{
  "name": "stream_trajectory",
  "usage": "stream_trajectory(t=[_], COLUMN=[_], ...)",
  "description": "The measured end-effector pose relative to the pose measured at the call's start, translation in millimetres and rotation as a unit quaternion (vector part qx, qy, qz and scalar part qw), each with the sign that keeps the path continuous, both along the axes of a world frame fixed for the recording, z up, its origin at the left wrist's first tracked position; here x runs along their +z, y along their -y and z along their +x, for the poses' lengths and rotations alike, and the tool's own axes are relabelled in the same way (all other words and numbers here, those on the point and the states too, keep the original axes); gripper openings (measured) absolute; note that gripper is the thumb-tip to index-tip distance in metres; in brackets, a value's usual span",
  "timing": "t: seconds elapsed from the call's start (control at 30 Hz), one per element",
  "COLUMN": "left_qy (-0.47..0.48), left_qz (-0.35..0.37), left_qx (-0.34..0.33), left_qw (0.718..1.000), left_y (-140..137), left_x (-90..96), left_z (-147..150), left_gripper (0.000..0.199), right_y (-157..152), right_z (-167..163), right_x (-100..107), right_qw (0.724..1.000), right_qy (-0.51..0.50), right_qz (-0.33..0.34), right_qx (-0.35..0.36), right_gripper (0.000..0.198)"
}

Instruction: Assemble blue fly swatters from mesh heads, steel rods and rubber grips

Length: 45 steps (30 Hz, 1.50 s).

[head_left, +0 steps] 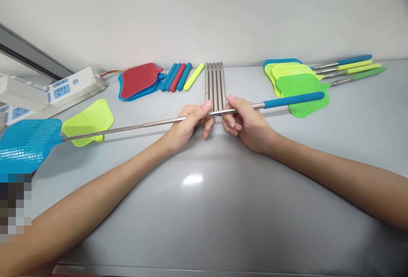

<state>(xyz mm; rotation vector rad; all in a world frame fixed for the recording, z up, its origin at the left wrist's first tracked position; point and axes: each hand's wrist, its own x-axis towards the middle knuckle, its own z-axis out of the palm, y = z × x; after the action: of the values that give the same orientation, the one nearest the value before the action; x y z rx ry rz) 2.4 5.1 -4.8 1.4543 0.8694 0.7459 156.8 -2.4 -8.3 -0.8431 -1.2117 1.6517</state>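
Blue swatter [162,122] crosses from the left edge, shaft [121,129] passing over a yellow head [95,117]; stacked heads [140,79] and loose grips [177,77] lie behind, apparently sorted by part. Left hand [188,129] holds the shaft, thumb above, fingers curled below, bare rods [214,83] just beyond; right hand [247,124] closes likewise nearer the handle [293,99], spacing that likely steadies the length. Far right, finished-looking swatters [302,94] overlap, handles one way, probably saving room.

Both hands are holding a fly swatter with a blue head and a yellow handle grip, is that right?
Not quite: the handle grip is blue, not yellow, as the head camera view shows. The left hand and right hand do hold the blue-headed fly swatter.
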Motion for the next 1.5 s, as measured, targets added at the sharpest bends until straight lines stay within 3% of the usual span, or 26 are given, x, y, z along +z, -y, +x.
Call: stream_trajectory(t=[0.73,1.5], left_qy=[-0.067,-0.14], left_qz=[0.066,0.113], left_qx=[-0.041,-0.024], left_qw=[0.995,0.983], left_y=[2.0,7.7], left_x=[0.3,5.9], left_z=[-1.5,2.9], left_gripper=[0.053,0.05], right_y=[-0.9,-1.3], right_z=[1.3,-0.6], right_x=[-3.0,-6.4], right_qw=[1.0,0.999], right_qy=[-0.026,-0.037], right_qz=[0.01,0.015], right_qx=[0.005,-0.006], right_gripper=[0.05,0.042])
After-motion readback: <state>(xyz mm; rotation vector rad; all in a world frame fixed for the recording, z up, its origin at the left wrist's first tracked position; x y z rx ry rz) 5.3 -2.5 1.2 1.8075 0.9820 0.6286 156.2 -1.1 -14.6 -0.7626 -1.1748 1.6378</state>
